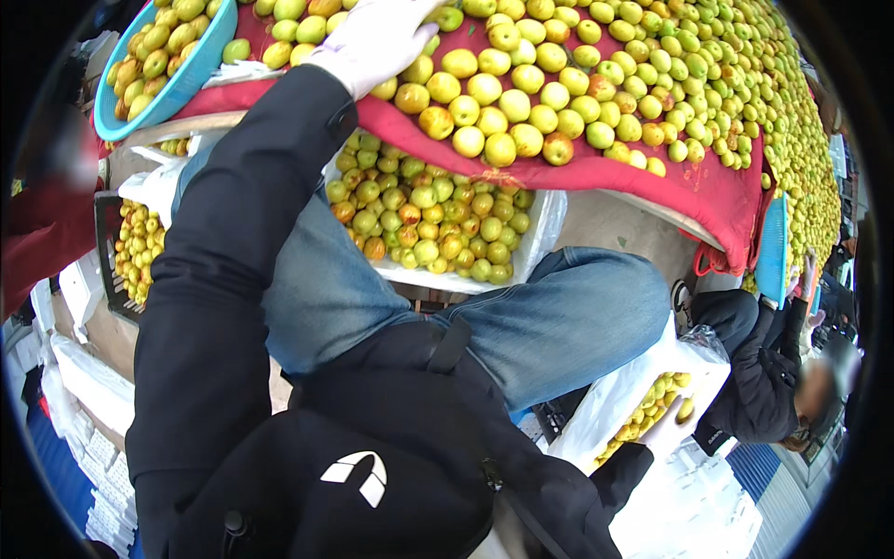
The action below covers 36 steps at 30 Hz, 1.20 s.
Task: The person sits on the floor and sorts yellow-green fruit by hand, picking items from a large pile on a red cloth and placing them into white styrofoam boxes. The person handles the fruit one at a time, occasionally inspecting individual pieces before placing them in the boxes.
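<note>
Green-yellow jujubes [521,140], some blushed red, lie loose over a red cloth [684,191] on the table. My left hand [377,42], in a pale glove, reaches across the cloth's near edge among the fruit. Its thumb stands apart from the fingers, and the top of the picture cuts off part of them. Down to the right, my right hand [663,430], also pale-gloved, has a single jujube [685,410] at its fingertips. That hand is over a white plastic-lined box [596,419] partly filled with jujubes.
Between my knees stands a white lined box [549,228] full of jujubes. A blue basket [223,37] of fruit is at upper left, above a dark crate [116,279]. Another blue basket [771,252] leans at the table's right side. A co-worker [764,382] sits at right.
</note>
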Available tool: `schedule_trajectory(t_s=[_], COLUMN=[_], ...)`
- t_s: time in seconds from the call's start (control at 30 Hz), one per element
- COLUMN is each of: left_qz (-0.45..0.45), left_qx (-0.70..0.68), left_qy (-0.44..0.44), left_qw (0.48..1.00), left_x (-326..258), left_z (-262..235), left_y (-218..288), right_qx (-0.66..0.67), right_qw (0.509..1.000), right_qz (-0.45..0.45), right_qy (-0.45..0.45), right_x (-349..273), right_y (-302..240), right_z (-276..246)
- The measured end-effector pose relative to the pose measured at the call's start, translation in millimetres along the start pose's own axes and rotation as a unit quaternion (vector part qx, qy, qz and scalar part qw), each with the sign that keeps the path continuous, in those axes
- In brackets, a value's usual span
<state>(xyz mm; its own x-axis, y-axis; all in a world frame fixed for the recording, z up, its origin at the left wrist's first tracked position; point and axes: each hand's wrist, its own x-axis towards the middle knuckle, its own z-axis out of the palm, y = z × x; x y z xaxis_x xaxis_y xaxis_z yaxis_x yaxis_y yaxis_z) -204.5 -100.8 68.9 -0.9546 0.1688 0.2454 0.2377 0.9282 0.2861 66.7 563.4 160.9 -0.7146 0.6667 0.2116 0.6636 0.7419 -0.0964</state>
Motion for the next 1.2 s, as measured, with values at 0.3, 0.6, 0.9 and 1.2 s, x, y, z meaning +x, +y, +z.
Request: schedule_trajectory(t_s=[0.3,0.6,0.9,1.2], left_qz=[0.009,0.106,0.16,0.096], left_qx=[0.041,0.119,-0.118,-0.187], left_qy=[-0.019,-0.079,-0.133,-0.123], left_qw=[0.999,0.984,0.971,0.97], left_x=[-9.5,-27.2,-41.4,-34.1], left_z=[4.3,29.1,3.4,-9.3], left_y=[23.4,95.2,103.5,82.1], right_qx=[-0.088,0.364,0.126,0.291], right_qw=[0.99,0.856,0.814,0.852], right_qz=[0.02,-0.342,-0.564,-0.435], right_qy=[-0.104,-0.132,-0.065,-0.004], right_x=[-45.3,10.7,-43.0,114.4], right_y=[43.8,-216.0,-451.2,-408.6], right_z=[11.7,26.4,127.0,136.7])
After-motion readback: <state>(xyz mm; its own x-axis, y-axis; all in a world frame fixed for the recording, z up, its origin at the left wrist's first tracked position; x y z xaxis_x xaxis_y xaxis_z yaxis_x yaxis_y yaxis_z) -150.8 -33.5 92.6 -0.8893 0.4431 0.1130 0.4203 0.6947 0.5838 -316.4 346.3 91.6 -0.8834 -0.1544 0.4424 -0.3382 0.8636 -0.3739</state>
